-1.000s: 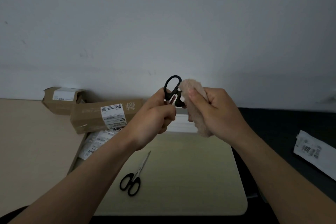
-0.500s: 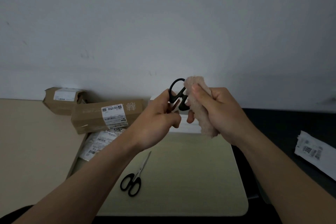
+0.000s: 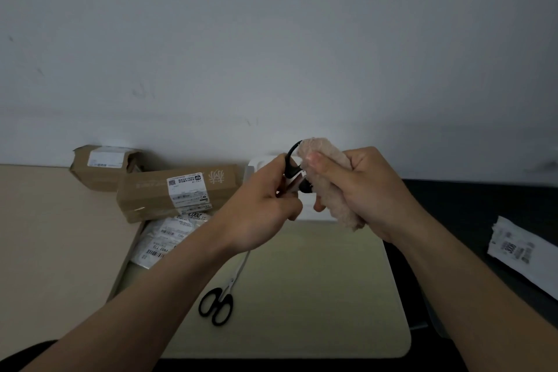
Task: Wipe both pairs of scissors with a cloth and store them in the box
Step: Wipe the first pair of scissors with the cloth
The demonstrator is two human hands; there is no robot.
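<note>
Filling the far half of the view, a grey wall (image 3: 271, 39) rises behind a beige table (image 3: 45, 235) on the left and a dark top (image 3: 471, 205) on the right. Between them lies a pale mat (image 3: 317, 296). On the far left stand two cartons, a long one (image 3: 157, 193) in front of a shorter one (image 3: 99, 166), with labelled packets (image 3: 163, 238) just near of them on the mat's left edge. A printed slip (image 3: 519, 251) lies on the dark top at the right.

A white box (image 3: 256, 164) sits at the mat's far edge, mostly hidden behind the hands. Both hands are raised above the mat. The right hand (image 3: 368, 190) has its fingers curled round a bunched cloth (image 3: 323, 149), the thumb pressing it onto the handles of one pair of scissors (image 3: 292, 170). The left hand (image 3: 262, 211) grips that pair by the blades, fingers closed on them, black handles pointing up. The other scissors (image 3: 222, 299) lie on the mat's near left part, closed, handles nearest, blades running under the left wrist.
</note>
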